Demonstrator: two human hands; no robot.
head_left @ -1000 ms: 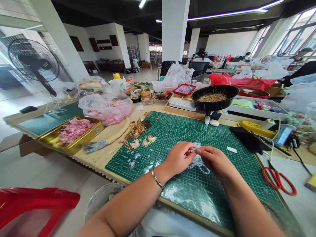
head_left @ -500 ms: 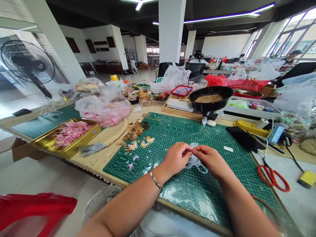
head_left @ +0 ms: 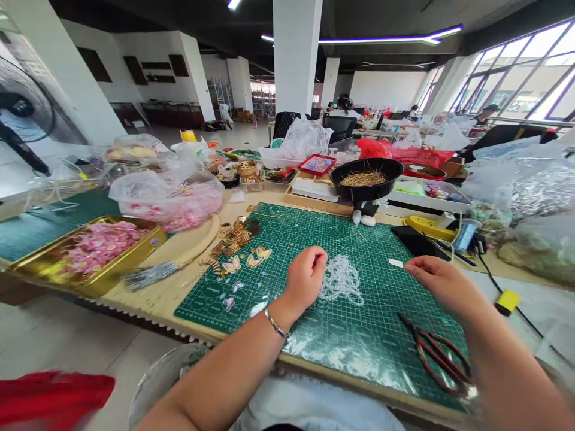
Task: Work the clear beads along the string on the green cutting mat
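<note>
My left hand [head_left: 309, 272] is closed, thumb and index finger pressed together above the green cutting mat [head_left: 296, 230]. Whatever it pinches is too small to make out. Just right of it lies a heap of clear beaded strands [head_left: 344, 281]. My right hand [head_left: 438, 281] is apart from the left, over the mat's right side beside a small white card [head_left: 396, 263]. Its fingertips are pressed together; I cannot make out anything in them. Below it rests a red-handled cutting tool [head_left: 442, 359], partly blurred. Butterfly pieces [head_left: 258, 257] lie left of my left hand.
Gold metal pieces [head_left: 236, 236] and a wire bundle [head_left: 150, 275] lie left, near a gold tray [head_left: 90, 281] of pink flowers. A black bowl [head_left: 366, 179] of thin gold sticks stands behind the mat. A yellow power strip [head_left: 426, 226] sits at right. People work farther back.
My hands were together over the beaded strands. The right hand has moved away to the right, uncovering the strands, while the left stays near them. The view has shifted toward the right.
</note>
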